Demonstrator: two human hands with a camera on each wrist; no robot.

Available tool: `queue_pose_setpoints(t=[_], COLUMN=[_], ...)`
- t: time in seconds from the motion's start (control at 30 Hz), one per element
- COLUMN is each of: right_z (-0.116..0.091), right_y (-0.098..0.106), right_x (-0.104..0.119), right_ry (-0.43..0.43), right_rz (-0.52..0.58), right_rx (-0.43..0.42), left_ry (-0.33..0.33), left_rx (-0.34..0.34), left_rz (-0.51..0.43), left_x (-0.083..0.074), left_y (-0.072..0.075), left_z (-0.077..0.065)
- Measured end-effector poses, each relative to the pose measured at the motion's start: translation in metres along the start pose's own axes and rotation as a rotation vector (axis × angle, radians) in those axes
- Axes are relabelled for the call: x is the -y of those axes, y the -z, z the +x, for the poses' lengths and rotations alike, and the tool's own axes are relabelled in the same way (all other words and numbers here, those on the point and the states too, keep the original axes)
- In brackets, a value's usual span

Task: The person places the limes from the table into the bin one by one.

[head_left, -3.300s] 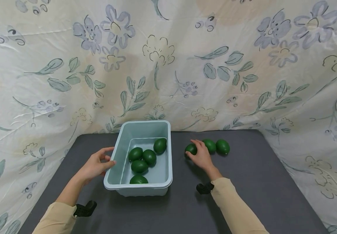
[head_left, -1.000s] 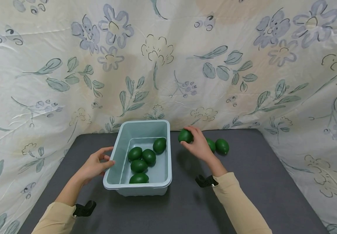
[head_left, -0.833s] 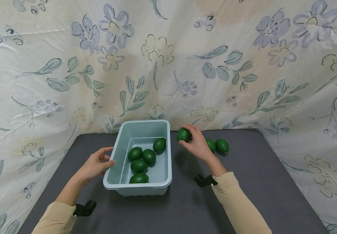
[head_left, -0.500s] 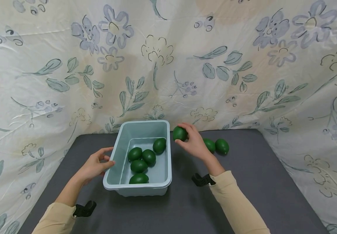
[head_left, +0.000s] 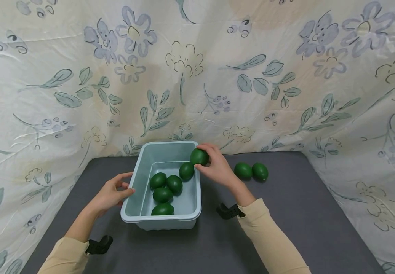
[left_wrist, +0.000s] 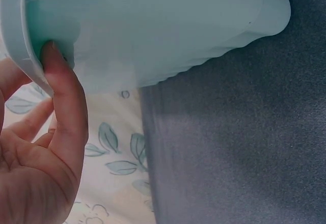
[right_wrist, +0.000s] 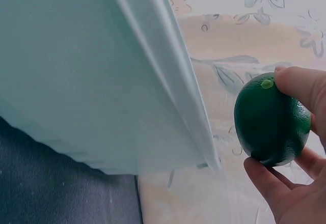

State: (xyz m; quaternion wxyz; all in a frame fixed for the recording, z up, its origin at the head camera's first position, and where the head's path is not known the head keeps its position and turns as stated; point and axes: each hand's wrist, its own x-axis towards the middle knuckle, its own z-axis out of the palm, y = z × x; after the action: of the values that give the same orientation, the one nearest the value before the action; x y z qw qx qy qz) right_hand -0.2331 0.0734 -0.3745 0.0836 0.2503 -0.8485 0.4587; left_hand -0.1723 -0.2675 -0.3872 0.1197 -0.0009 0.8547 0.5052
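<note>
My right hand pinches a dark green lime between thumb and fingertips. In the head view this lime overlaps the right rim of a pale blue plastic bin; the right wrist view shows the lime with its light green stem nub, up beside the bin's rim. My left hand grips the bin's left rim, and the left wrist view shows a digit hooked over that rim. Several limes lie on the bin's floor.
Two more limes, one nearer and one farther right, rest side by side on the dark grey table. Behind the table hangs a floral cloth. Black straps sit on both wrists.
My right hand has lifted a lime from the row on the table and carried it left to the bin's right rim. The left hand and the bin have stayed almost still.
</note>
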Motion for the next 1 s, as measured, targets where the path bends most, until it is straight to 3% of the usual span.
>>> queue_pose_setpoints(t=[0.4, 1.0], right_z=[0.008, 0.014], right_y=[-0.009, -0.028], right_x=[0.023, 0.034], right_ry=[0.02, 0.068], right_rz=[0.003, -0.003], right_rx=[0.045, 0.133], left_ry=[0.006, 0.004], left_rx=[0.001, 0.007], left_rz=[0.006, -0.006], left_x=[0.0, 0.001], left_y=[0.0, 0.002], left_z=[0.0, 0.001])
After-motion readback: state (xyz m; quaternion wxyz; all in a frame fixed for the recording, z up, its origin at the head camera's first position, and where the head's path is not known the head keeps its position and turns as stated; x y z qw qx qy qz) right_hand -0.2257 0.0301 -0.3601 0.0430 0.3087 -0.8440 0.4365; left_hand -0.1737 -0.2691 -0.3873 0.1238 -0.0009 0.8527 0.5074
